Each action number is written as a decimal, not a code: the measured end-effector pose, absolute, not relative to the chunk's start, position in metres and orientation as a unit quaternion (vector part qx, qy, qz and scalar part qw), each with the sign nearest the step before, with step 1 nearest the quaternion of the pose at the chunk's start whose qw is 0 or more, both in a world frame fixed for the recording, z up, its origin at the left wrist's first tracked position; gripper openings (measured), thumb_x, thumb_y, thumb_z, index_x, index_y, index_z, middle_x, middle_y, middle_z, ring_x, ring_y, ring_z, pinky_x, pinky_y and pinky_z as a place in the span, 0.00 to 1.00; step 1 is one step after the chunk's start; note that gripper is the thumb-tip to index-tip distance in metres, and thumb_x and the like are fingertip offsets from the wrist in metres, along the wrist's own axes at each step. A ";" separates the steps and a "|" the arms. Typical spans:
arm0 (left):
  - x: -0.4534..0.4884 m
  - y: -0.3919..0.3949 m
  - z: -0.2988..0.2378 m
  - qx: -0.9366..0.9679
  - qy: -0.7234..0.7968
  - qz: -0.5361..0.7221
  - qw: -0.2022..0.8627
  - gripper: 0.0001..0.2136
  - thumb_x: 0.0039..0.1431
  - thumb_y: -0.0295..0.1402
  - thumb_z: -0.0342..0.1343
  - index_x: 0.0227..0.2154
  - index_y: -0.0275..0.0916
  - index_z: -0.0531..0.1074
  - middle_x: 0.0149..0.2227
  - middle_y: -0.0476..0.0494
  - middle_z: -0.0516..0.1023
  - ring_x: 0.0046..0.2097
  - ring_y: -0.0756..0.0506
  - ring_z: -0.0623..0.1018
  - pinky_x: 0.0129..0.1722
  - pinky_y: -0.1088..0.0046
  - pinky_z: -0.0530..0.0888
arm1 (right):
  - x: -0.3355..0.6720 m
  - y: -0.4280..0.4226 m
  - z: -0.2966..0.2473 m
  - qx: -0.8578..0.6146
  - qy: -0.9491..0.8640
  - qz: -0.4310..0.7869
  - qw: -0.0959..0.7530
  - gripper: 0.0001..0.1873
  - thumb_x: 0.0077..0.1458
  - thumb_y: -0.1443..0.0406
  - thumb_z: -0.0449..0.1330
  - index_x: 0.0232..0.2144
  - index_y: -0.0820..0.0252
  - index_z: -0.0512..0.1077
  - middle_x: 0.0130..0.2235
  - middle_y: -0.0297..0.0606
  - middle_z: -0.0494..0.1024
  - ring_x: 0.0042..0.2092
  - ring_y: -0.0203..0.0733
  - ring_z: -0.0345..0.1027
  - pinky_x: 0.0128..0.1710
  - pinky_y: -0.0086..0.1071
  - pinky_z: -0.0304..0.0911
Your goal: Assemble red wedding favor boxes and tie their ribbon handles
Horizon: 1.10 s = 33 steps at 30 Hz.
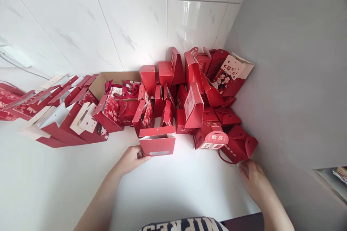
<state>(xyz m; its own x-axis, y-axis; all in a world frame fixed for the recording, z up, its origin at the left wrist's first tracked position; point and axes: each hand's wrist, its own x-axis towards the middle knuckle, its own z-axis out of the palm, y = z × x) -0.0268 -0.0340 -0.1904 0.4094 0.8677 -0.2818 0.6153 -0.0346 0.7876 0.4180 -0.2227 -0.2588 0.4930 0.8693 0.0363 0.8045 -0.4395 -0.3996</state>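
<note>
My left hand [132,158] is closed on the lower left corner of a red paper gift box [158,145], which stands upright with a slot-shaped cutout low on its front. At the right, my right hand [252,176] has its fingers curled at the near lower corner of a dark red gift box [240,144] with a cord handle; its fingertips are partly hidden. Beside that box sits a red gift box with a pink flap [213,138]. Directly behind the left hand's box stand more red gift boxes [145,115], packed close together.
A row of red and white paper gift bags [61,126] stands at the left. Behind it, an open cardboard box [99,85] holds red ribbons. A tiled wall [130,32] closes off the back, a grey panel [287,79] the right. Everything stands on a white tabletop [173,184].
</note>
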 end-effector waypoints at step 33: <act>-0.027 -0.033 -0.193 0.704 0.529 0.132 0.455 0.12 0.52 0.42 0.60 0.26 0.37 0.70 0.22 0.51 0.63 0.26 0.50 0.63 0.24 0.74 0.57 | 0.401 -0.173 -0.204 -0.770 -0.485 0.077 0.408 0.51 0.49 0.47 0.65 0.67 0.59 0.51 0.69 0.52 0.49 0.70 0.58 0.44 0.66 0.51 0.48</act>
